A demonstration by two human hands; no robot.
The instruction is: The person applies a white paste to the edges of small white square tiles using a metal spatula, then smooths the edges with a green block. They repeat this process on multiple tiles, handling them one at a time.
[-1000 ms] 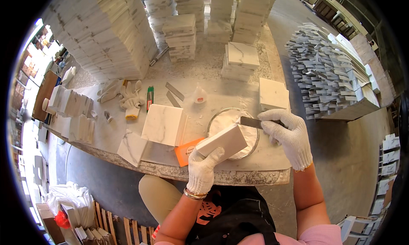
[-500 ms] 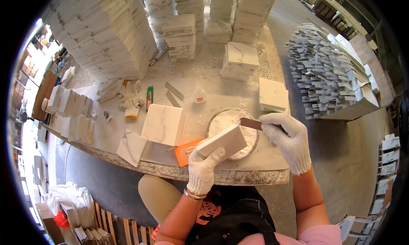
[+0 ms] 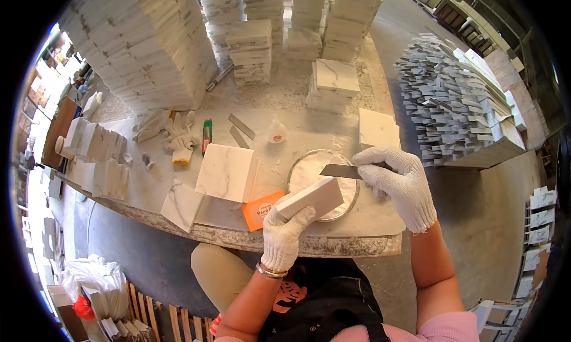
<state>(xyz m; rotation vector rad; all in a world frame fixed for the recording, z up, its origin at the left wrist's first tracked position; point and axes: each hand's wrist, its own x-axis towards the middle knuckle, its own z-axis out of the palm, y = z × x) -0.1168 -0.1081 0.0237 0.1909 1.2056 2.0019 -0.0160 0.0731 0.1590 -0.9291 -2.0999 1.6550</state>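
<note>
My left hand point(image 3: 281, 238), in a white knit glove, grips a white marble tile point(image 3: 311, 198) by its lower left end, tilted with an edge facing up. In my right hand point(image 3: 399, 184), gloved too, is a thin dark metal blade point(image 3: 340, 171), its tip pointing left, just above the tile's far right end and apart from it. Beneath both lies a round dish point(image 3: 323, 151) of white paste or powder, partly covered by the tile. An orange card point(image 3: 256, 214) rests left of the held tile, next to a stack of square marble tiles point(image 3: 226, 172).
Tall tile stacks point(image 3: 137, 50) line the back of the table. Gloves point(image 3: 178, 137), a green box cutter point(image 3: 207, 136), loose blades point(image 3: 242, 126) and a small white bottle point(image 3: 276, 131) lie mid-table. A short tile stack point(image 3: 378, 128) stands by the right edge.
My right hand has shifted slightly left and up, and the blade has moved off the tile's far corner to hover above it. The left hand holds the tile nearly still.
</note>
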